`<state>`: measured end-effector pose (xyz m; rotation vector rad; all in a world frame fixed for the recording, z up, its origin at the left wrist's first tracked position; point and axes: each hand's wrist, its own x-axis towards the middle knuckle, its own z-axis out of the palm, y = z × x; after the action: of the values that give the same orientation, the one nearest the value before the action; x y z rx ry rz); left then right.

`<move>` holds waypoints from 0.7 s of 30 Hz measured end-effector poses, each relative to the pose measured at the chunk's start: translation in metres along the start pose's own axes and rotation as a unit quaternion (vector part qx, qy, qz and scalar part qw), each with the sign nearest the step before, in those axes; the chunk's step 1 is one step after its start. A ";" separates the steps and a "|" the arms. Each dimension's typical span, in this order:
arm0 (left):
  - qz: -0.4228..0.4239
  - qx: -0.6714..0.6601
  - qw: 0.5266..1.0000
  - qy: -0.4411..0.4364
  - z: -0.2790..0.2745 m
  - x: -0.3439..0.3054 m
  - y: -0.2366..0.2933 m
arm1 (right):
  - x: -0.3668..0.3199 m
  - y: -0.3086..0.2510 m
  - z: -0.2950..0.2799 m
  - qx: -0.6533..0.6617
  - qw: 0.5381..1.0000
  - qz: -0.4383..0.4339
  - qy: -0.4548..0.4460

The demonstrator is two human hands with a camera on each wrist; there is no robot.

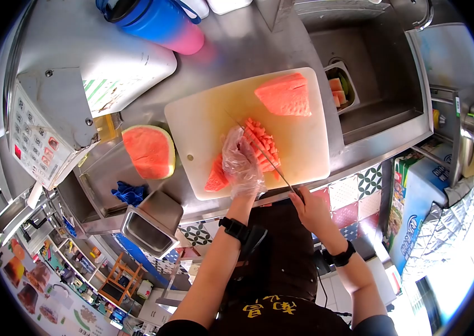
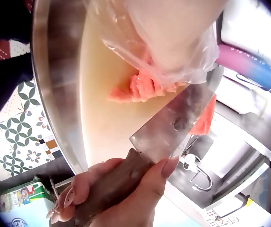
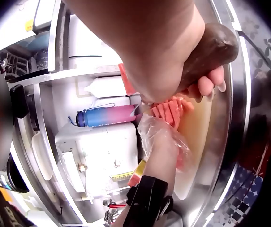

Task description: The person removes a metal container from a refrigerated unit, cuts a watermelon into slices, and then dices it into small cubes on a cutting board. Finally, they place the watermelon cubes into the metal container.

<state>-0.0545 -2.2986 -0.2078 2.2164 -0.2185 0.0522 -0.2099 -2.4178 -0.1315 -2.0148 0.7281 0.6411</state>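
On the cutting board (image 1: 203, 123), my left hand (image 1: 242, 159), in a clear plastic glove, holds a watermelon piece (image 1: 216, 178) down. Cut strips of watermelon (image 1: 262, 143) lie at its right side. My right hand (image 1: 315, 210) grips the dark handle of a knife (image 1: 275, 166); its wide blade (image 2: 161, 125) stands close beside the gloved hand, partly over the strips. Strips (image 3: 167, 112) also show beside the glove in the right wrist view. The glove and wrist hide most left fingertips. A larger watermelon chunk (image 1: 284, 95) lies at the board's upper right.
A watermelon piece with rind (image 1: 149, 151) lies left of the board. Below it are a blue cloth (image 1: 129, 192) and a metal container (image 1: 153, 223). A blue-pink bottle (image 1: 161, 25) is at the upper left. The sink (image 1: 371, 73) at right holds a small tray (image 1: 351, 84) of fruit.
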 end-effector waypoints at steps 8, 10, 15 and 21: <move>0.012 -0.016 1.000 -0.006 -0.005 0.001 0.011 | 0.000 -0.003 0.004 0.013 1.000 0.018 0.001; 0.037 -0.002 0.999 0.001 -0.005 0.001 0.012 | 0.001 -0.006 0.003 0.013 1.000 0.021 0.001; -0.027 -0.038 0.997 -0.054 -0.005 0.001 0.003 | 0.013 0.003 0.021 0.012 0.999 0.031 0.036; 0.003 -0.012 1.000 0.005 -0.005 -0.003 0.010 | 0.038 0.005 0.035 -0.019 0.999 0.016 0.035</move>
<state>-0.0590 -2.3001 -0.1976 2.1912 -0.2181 0.0640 -0.1923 -2.3995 -0.1768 -2.0725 0.7963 0.6103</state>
